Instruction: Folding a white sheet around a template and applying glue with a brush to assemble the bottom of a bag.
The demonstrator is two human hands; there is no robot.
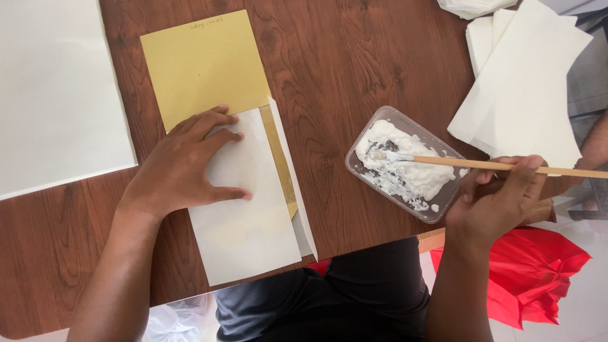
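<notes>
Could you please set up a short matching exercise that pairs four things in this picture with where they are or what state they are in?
Things:
1. left hand
2. brush
3. clear tub
4. stack of white sheets

Places or states:
A. holds white paste
B. lies at the table's far right corner
C. pressed flat on a folded white paper over a mustard card
D. held in the right hand, bristles in the paste

Pairs: 1-C, 2-D, 3-A, 4-B
</notes>
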